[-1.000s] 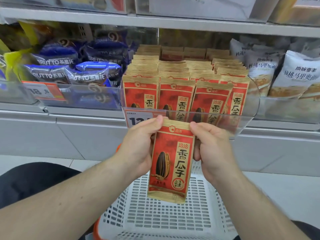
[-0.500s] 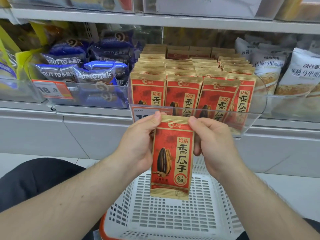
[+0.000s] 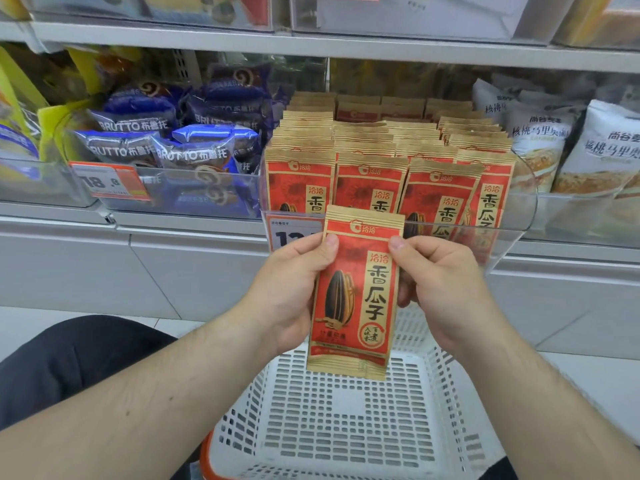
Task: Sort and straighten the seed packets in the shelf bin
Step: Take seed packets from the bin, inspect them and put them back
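Seed packet (image 3: 356, 292): held upright in front of the clear shelf bin (image 3: 519, 216), above a white basket (image 3: 346, 427). The left hand (image 3: 291, 292) and right hand (image 3: 440, 282) pinch its side edges, thumbs on the face, fingers curled behind. Risk: inserting it at a tilt may push the front row of packets (image 3: 388, 188) askew, the rightmost of which already leans; a loose pinch may drop the packet into the basket. Appearance: flat red pouch, tan crimped ends, a black sunflower seed printed beside gold characters.
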The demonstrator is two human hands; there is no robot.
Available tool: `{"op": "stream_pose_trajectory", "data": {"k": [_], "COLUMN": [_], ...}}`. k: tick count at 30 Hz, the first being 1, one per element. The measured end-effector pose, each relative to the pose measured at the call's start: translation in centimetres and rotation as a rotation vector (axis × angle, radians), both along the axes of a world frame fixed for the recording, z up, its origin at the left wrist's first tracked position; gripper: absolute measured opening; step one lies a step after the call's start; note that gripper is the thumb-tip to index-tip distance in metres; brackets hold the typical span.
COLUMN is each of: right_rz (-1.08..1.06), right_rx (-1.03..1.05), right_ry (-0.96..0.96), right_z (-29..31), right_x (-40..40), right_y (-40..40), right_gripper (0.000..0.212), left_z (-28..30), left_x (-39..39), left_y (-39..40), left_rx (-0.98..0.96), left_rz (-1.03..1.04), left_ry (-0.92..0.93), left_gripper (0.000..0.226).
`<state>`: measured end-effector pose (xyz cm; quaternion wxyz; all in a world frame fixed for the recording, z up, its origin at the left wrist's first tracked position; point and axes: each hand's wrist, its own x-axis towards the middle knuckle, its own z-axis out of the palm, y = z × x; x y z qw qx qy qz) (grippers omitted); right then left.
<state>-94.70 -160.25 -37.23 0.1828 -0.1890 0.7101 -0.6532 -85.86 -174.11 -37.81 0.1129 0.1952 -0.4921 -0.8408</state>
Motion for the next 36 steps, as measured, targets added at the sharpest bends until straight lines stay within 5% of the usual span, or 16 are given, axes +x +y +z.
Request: {"op": "stream_pose_trajectory", "data": {"k": [8,19,33,36], "right_rz": [0.189,0.174,0.502,0.477], "right_rx": [0.207,0.120,0.230,0.308], "right_ry": [0.017,-0.080,-0.167,-0.098], "right_z": [0.7,0.7,0.5,0.5], "right_x": [-0.6,-1.2,-1.2,-1.0], "right_y": [1.6,2.2,3.0,2.8], "right_gripper": [0.025,0.030,0.065,0.066], "left_z": [0.6,0.5,0.4,0.4], "left_x": [-0.4,0.2,0.0,0.2], "left_y": [-0.4,0.0,0.0,0.2], "left_rx": [0.041,0.062,0.082,-0.065], "left_rz": [0.051,-0.086,-0.044,-0.059], "left_ry": [0.018,-0.032,-0.101,-0.152], "left_gripper": [0.030,0.027,0.029,0.025]}}
